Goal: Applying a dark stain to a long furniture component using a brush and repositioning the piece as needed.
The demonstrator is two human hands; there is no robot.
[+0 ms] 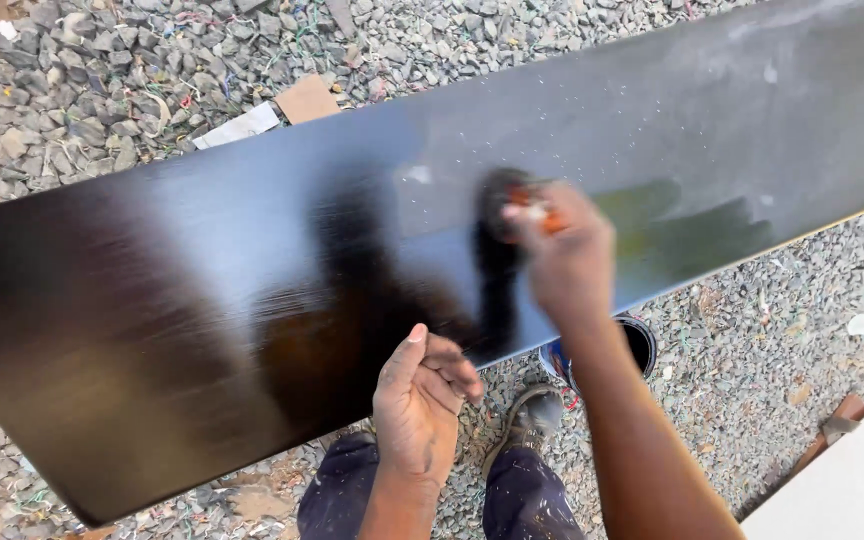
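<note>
A long glossy black board (202, 260) lies slanted across the view over gravel. My right hand (567, 260) is blurred and grips a small brush or pad with an orange part (537, 210), pressed on the board's surface near its middle. My left hand (417, 400) rests at the board's near edge with its fingers curled against that edge and the thumb up. A greenish smear (682, 225) shows on the board to the right of my right hand.
An open can with a dark inside (642, 345) stands on the gravel (92, 90) under the board's near edge. My shoes (532, 415) and dark trousers (522, 500) are below. Cardboard scraps (307, 98) lie beyond the board. A pale panel (852, 490) fills the lower right corner.
</note>
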